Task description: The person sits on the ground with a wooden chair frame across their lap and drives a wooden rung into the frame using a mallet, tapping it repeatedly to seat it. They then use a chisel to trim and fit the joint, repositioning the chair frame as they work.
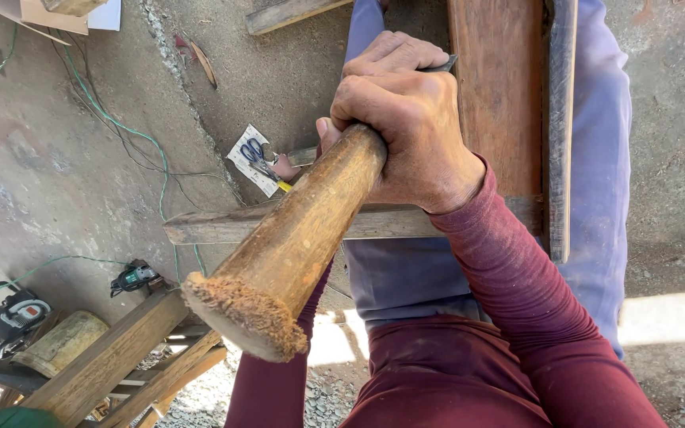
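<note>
Head camera: my right hand (410, 127) is clenched around a worn wooden mallet (295, 238), raised over a reddish plank (495, 95). My left hand (394, 51) grips a dark metal tool (440, 64) above the plank. No finished cut is visible, so work seems mid-course.

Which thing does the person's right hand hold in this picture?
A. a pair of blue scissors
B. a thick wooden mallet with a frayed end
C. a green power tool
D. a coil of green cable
B: the right hand is wrapped around the narrow part of the thick wooden mallet, while the blue scissors lie on the ground.
</note>
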